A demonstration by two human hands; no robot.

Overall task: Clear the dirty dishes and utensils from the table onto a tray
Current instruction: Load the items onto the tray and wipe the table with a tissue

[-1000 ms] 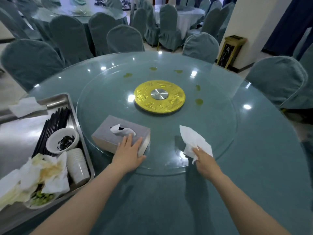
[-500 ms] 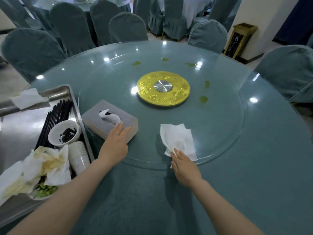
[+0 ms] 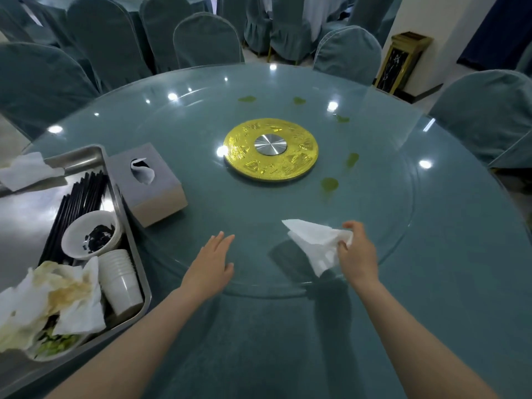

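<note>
Since earlier, left hand left the tissue box, lying flat; right hand pinched a napkin. Wipe green spills inward.

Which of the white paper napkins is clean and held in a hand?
The napkin pinched by the right hand; the tray's napkins lie loose.

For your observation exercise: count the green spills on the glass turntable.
5: two at the far side, one far right, two right of the gold hub. Glare may hide more.
</note>
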